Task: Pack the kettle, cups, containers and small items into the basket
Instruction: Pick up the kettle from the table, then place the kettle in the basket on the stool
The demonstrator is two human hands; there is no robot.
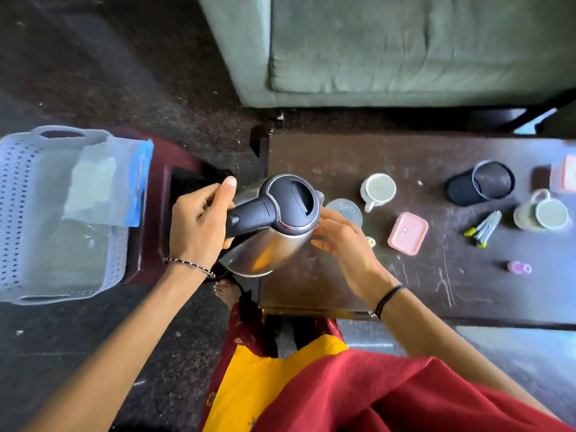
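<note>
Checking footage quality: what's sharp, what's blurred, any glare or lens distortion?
Head view: kettle, left hand and right hand sharpest; basket and far cup smeared by blur; wide lens stretches the frame's edges; only soft reflections on the kettle's steel, no harsh glare.

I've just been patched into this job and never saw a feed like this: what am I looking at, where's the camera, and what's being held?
There is no machine here. A person works with bare hands, and the one picture comes from a camera worn on their head, looking down. The left hand grips the black handle of the steel kettle, held over the near left corner of the dark table. The right hand, fingers straight, is at the kettle's side. On the table lie two white cups, a pink container, a black mesh holder on its side, some pens and a small pink bottle. The basket waits on the left, on a red stool.
</note>
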